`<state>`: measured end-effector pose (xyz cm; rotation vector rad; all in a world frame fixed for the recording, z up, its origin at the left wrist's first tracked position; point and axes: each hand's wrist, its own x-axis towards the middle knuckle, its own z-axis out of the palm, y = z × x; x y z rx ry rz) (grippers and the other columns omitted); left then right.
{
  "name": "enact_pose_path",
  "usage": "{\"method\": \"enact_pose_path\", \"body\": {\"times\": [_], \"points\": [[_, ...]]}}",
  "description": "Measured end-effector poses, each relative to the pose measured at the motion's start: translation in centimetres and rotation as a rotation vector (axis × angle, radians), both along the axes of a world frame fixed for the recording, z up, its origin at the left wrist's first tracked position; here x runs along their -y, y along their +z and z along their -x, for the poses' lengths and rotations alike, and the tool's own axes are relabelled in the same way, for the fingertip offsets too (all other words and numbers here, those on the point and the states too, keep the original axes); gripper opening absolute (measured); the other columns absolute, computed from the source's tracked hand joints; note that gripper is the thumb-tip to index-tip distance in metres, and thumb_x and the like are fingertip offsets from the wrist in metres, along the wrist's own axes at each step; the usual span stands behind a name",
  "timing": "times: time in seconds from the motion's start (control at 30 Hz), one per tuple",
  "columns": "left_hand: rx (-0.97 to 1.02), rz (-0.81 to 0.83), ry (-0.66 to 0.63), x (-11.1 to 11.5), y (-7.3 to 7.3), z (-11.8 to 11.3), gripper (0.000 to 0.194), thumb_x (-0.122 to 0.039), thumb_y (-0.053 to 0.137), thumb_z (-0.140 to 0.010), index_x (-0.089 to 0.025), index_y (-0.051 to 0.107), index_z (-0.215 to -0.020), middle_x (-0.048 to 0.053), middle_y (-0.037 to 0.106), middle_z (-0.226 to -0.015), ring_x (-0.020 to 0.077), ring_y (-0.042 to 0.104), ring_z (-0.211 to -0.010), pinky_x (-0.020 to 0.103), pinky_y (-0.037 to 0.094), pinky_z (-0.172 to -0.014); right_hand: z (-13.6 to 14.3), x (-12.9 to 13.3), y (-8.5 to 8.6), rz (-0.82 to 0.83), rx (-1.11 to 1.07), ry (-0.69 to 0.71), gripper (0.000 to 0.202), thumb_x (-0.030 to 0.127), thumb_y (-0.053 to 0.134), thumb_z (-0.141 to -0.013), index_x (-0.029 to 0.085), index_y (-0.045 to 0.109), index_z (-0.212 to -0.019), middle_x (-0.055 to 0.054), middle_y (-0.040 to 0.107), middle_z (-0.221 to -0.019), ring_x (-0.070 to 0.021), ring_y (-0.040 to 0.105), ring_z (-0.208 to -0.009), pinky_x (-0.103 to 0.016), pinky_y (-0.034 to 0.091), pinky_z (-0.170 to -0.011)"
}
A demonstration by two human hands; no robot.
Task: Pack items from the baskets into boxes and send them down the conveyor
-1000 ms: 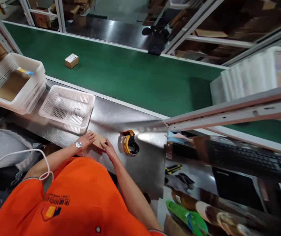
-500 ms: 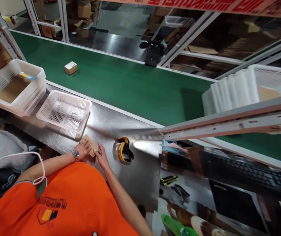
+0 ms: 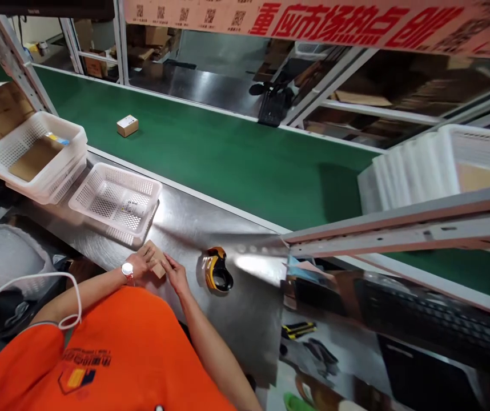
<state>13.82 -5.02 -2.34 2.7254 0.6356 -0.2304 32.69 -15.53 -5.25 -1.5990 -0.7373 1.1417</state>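
A small brown cardboard box [image 3: 157,264] is between my two hands, close to my body at the near edge of the metal bench. My left hand [image 3: 140,265], with a wristwatch above it, wraps its fingers over the box's left side. My right hand [image 3: 177,276] presses its fingers against the box's right side. To the right of my hands stands a yellow and black tape dispenser [image 3: 218,272], touched by neither hand. A white perforated basket [image 3: 114,200] with a label inside sits on the bench beyond my left hand.
Stacked white baskets [image 3: 52,165] stand at the left. A green conveyor belt [image 3: 211,160] runs behind the bench, carrying a small labelled carton [image 3: 127,125]. A metal frame bar [image 3: 382,225] crosses at right, near a keyboard [image 3: 433,302] and a box cutter [image 3: 298,329].
The cardboard box looks narrower and more closed up. My right fingers have come in against its side. The whole view has tilted upward a little, showing more of the red-lettered banner.
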Motion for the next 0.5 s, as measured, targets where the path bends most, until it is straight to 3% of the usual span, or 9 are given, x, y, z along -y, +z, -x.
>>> {"method": "enact_pose_path", "body": {"times": [0.13, 0.23, 0.3, 0.37, 0.5], "points": [[-0.036, 0.023, -0.016, -0.1, -0.6, 0.2, 0.049, -0.018, 0.069, -0.104, -0.019, 0.069, -0.153, 0.019, 0.048, -0.175, 0.0388, 0.041, -0.166, 0.049, 0.051, -0.124, -1.7, 1.9, -0.3, -0.009, 0.334, -0.035, 0.084, 0.085, 0.055, -0.092, 0.016, 0.08, -0.133, -0.023, 0.079, -0.138, -0.0384, 0.072, -0.128, -0.06, 0.056, -0.116], [-0.015, 0.034, -0.023, -0.3, -1.2, 0.5, 0.054, -0.012, 0.064, -0.104, -0.019, 0.065, -0.158, 0.019, 0.042, -0.179, 0.0378, 0.036, -0.169, 0.048, 0.044, -0.131, -5.0, 4.9, -0.5, 0.087, 0.703, -0.275, 0.094, 0.079, 0.048, -0.098, 0.006, 0.063, -0.155, -0.033, 0.065, -0.15, -0.0461, 0.059, -0.142, -0.071, 0.041, -0.124], [-0.005, 0.051, -0.041, -0.7, -1.5, 0.6, 0.055, -0.011, 0.061, -0.105, -0.017, 0.064, -0.16, 0.02, 0.04, -0.18, 0.0375, 0.034, -0.17, 0.049, 0.04, -0.133, -7.4, 6.5, -0.6, 0.216, 0.895, -0.375, 0.099, 0.075, 0.05, -0.098, -0.001, 0.051, -0.163, -0.039, 0.063, -0.144, -0.0507, 0.06, -0.137, -0.071, 0.044, -0.119], [-0.004, 0.067, -0.062, -1.2, -1.7, 0.8, 0.053, -0.012, 0.06, -0.106, -0.016, 0.065, -0.159, 0.02, 0.043, -0.178, 0.037, 0.035, -0.17, 0.048, 0.039, -0.134, -9.4, 7.2, -0.7, 0.326, 0.937, -0.328, 0.099, 0.068, 0.057, -0.097, -0.003, 0.046, -0.166, -0.039, 0.069, -0.131, -0.0503, 0.067, -0.125, -0.065, 0.051, -0.109], [0.088, 0.119, -0.166, -3.2, -2.0, 1.5, 0.053, -0.011, 0.065, -0.102, -0.014, 0.067, -0.155, 0.019, 0.047, -0.176, 0.0351, 0.037, -0.169, 0.044, 0.037, -0.135, -11.2, 6.6, 0.3, 0.412, 0.745, -0.196, 0.093, 0.058, 0.061, -0.095, 0.001, 0.048, -0.167, -0.03, 0.077, -0.115, -0.0419, 0.077, -0.103, -0.056, 0.058, -0.096]]}}
